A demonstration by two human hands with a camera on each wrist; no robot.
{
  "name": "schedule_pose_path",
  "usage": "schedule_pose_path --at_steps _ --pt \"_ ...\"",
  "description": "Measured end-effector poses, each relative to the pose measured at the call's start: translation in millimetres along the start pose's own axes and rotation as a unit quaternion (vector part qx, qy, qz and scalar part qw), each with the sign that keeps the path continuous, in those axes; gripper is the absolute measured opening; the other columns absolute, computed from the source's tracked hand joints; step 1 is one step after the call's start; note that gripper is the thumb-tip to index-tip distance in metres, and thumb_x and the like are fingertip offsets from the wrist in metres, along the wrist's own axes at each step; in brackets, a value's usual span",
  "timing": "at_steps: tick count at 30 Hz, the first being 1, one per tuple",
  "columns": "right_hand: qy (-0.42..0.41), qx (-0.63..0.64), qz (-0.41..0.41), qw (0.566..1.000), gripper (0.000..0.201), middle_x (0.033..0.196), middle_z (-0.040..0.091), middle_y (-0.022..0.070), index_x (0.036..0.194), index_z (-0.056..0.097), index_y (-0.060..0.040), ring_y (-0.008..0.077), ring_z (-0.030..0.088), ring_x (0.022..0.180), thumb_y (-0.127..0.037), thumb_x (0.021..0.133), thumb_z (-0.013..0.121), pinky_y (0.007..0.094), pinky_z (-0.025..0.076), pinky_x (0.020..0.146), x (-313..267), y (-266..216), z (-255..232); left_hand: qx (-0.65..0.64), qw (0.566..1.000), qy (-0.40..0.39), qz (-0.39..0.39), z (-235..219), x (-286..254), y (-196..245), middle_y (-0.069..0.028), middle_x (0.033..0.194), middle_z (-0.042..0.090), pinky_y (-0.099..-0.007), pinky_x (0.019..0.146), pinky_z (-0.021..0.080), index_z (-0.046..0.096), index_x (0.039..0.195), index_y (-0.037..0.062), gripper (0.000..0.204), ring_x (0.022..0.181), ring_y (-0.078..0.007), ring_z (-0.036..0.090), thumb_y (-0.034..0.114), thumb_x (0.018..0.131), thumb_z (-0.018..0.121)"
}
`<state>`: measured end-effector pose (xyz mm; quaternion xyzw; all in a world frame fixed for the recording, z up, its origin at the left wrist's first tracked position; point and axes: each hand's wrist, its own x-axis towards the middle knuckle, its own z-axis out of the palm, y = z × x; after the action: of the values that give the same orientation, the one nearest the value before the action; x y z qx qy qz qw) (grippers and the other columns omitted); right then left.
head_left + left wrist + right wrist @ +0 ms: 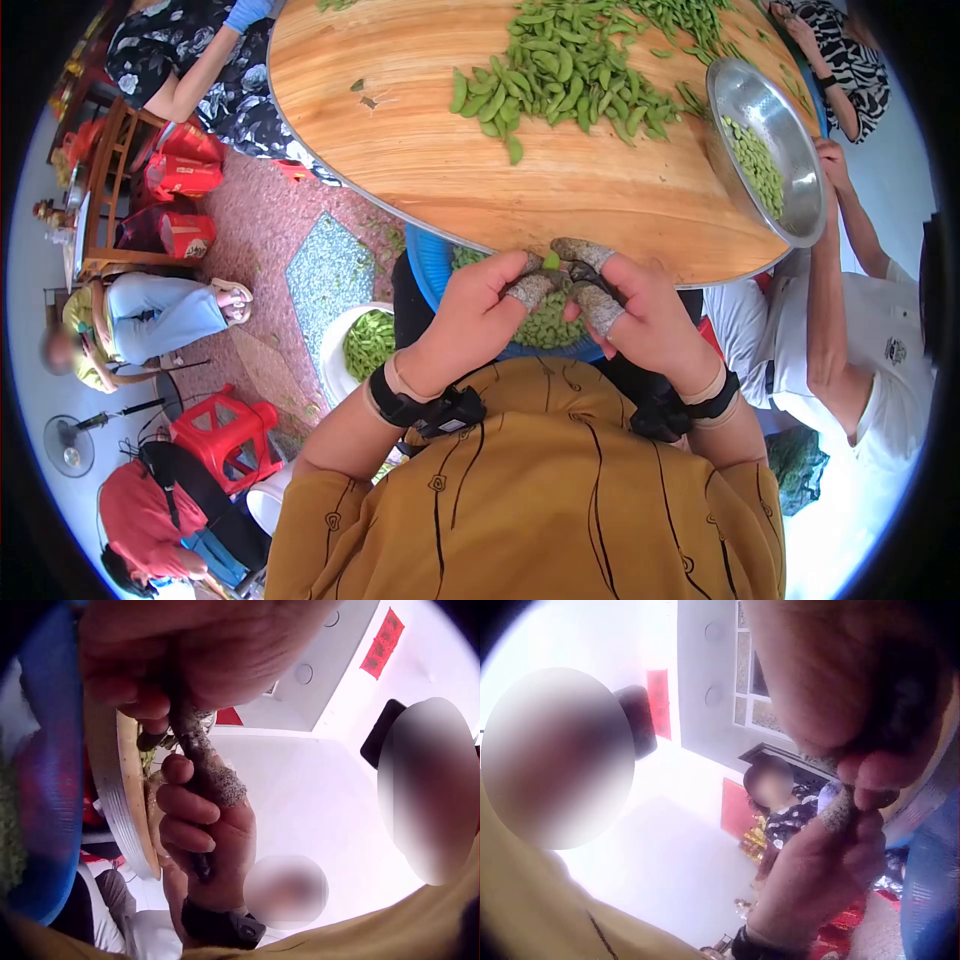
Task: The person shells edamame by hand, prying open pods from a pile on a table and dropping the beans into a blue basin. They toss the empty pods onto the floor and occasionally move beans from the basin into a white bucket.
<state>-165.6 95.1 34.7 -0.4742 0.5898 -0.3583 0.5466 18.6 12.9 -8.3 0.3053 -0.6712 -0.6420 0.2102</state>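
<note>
In the head view a green bean pod [551, 260] shows between the fingertips of both hands, its lower part hidden by them. My left hand [475, 310] pinches it at thumb and forefinger. From the other side, my right hand [655, 320] has its forefinger and thumb against the pod, with the other fingers curled. Grey speckled covers wrap the thumbs and forefingers. Below both hands lies a blue basket [425, 268] with shelled green beans [548, 328] inside. The left wrist view also shows the right hand [225, 832] with curled fingers.
A wooden tabletop [400, 150] bears a heap of bean pods [560, 75]. On its right edge a metal bowl [797, 170] holds beans. To the left, a white bucket [333, 350] contains green pods or hulls, near a red stool [228, 435]. Other people sit around.
</note>
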Motion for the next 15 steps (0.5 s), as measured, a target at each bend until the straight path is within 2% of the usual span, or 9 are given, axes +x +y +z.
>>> schedule_pose_path --at_steps 1,3,7,8,9,10,12,13,15 --pt "0.001 0.001 0.001 1.000 0.046 0.079 0.062 -0.0002 0.122 0.053 -0.0032 0.0074 0.053 0.051 0.002 0.076 0.045 0.0216 0.045 0.047 0.4 0.3 -0.6 0.000 1.000 -0.002 0.000 0.1 0.2 -3.2 0.0002 0.077 0.056 -0.0228 0.057 0.041 0.060 0.101 -0.0003 0.030 0.069 -0.0067 0.050 -0.007 0.077 0.044" --pt "-0.010 -0.016 -0.001 1.000 0.040 0.079 0.062 -0.0012 0.118 0.055 -0.0028 0.0064 0.050 0.051 0.001 0.079 0.045 0.0213 0.043 0.046 3.2 0.4 -2.3 0.197 0.965 0.037 0.166 -0.1 0.6 -10.0 -0.0012 0.077 0.057 -0.0236 0.057 0.041 0.060 0.100 -0.0012 0.026 0.066 -0.0088 0.052 -0.006 0.078 0.047" --pt "-0.035 0.028 0.045 0.998 0.032 0.078 0.060 -0.0012 0.116 0.056 -0.0033 0.0053 0.048 0.052 -0.002 0.085 0.046 0.0206 0.040 0.045 7.6 4.2 -2.0 0.346 0.907 0.048 0.237 -3.5 -6.7 -2.0 -0.0027 0.077 0.058 -0.0240 0.057 0.041 0.059 0.100 -0.0003 0.016 0.062 -0.0107 0.052 0.001 0.086 0.052" --pt "-0.052 0.124 0.093 0.987 0.029 0.077 0.059 -0.0010 0.115 0.056 -0.0036 0.0049 0.048 0.052 -0.003 0.088 0.046 0.0204 0.040 0.044 8.8 5.1 -2.2 0.138 0.988 -0.001 0.074 -4.3 -8.5 4.3 -0.0025 0.077 0.057 -0.0244 0.056 0.042 0.059 0.099 0.0003 0.013 0.061 -0.0110 0.052 0.005 0.088 0.054" --pt "-0.068 0.220 0.139 0.963 0.026 0.077 0.058 -0.0008 0.115 0.057 -0.0039 0.0045 0.048 0.053 -0.005 0.091 0.046 0.0201 0.039 0.044 9.3 5.9 -2.0 -0.081 0.991 -0.050 -0.096 -5.2 -9.7 7.1 -0.0024 0.076 0.057 -0.0247 0.056 0.042 0.059 0.098 0.0009 0.012 0.060 -0.0114 0.052 0.009 0.090 0.056" --pt "-0.068 0.221 0.141 0.963 0.026 0.077 0.058 -0.0008 0.115 0.057 -0.0039 0.0045 0.048 0.053 -0.005 0.091 0.046 0.0201 0.039 0.044 8.0 3.4 -1.3 -0.081 0.990 -0.051 -0.099 -6.8 -9.8 2.1 -0.0024 0.076 0.057 -0.0247 0.056 0.042 0.059 0.098 0.0009 0.012 0.060 -0.0114 0.052 0.009 0.090 0.056" --pt "-0.078 0.294 0.157 0.940 0.024 0.075 0.057 -0.0001 0.114 0.057 -0.0040 0.0047 0.048 0.053 -0.006 0.093 0.046 0.0204 0.040 0.043 5.5 -5.0 0.0 -0.360 0.915 -0.094 -0.160 -11.0 -8.3 -10.7 0.0034 0.070 0.056 -0.0218 0.050 0.039 0.058 0.101 0.0006 0.018 0.058 -0.0054 0.051 0.015 0.090 0.061" --pt "-0.079 0.295 0.158 0.939 0.024 0.075 0.057 -0.0001 0.114 0.057 -0.0040 0.0047 0.048 0.053 -0.006 0.093 0.046 0.0204 0.040 0.043 5.9 -1.6 1.7 -0.360 0.914 -0.092 -0.161 -10.9 -8.0 -10.8 0.0034 0.070 0.056 -0.0218 0.050 0.039 0.058 0.101 0.0006 0.018 0.058 -0.0054 0.051 0.015 0.090 0.061" --pt "-0.062 0.142 0.111 0.982 0.026 0.075 0.057 0.0000 0.114 0.057 -0.0033 0.0051 0.049 0.053 -0.004 0.090 0.046 0.0209 0.042 0.044 6.9 7.9 5.4 -0.095 0.987 -0.097 -0.087 -10.3 -6.8 -10.9 -0.0002 0.074 0.057 -0.0259 0.052 0.043 0.059 0.096 0.0016 0.012 0.060 -0.0112 0.053 0.011 0.089 0.061"
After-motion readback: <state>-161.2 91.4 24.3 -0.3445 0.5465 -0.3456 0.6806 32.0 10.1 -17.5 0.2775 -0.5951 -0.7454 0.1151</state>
